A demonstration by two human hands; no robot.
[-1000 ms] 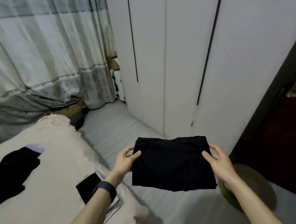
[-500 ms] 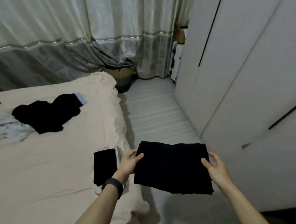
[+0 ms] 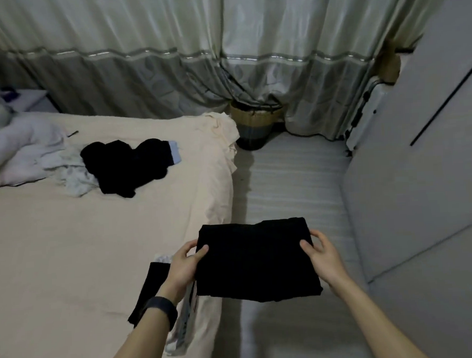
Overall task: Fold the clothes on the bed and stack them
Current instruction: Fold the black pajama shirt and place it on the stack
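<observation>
Left hand: pinches the left edge of the folded black garment, thumb on top, fingers underneath; dark wristband on the wrist
Right hand: pinches the right edge in the same way, thumb on top
Folded black garment: a flat rectangle held level between both hands, in the air over the floor just beside the bed, touching nothing else
Stack: a folded dark piece on a paler one, at the bed's near edge, under the left forearm
Step in hand: folding of this piece looks finished; it is being carried to the stack
Next move: bring it left over the stack, keep it level so the folds hold, lower it square, then let go with both hands
Remaining work: a crumpled black garment and pale clothes lie unfolded further up the bed
Background: basket and curtain beyond
</observation>
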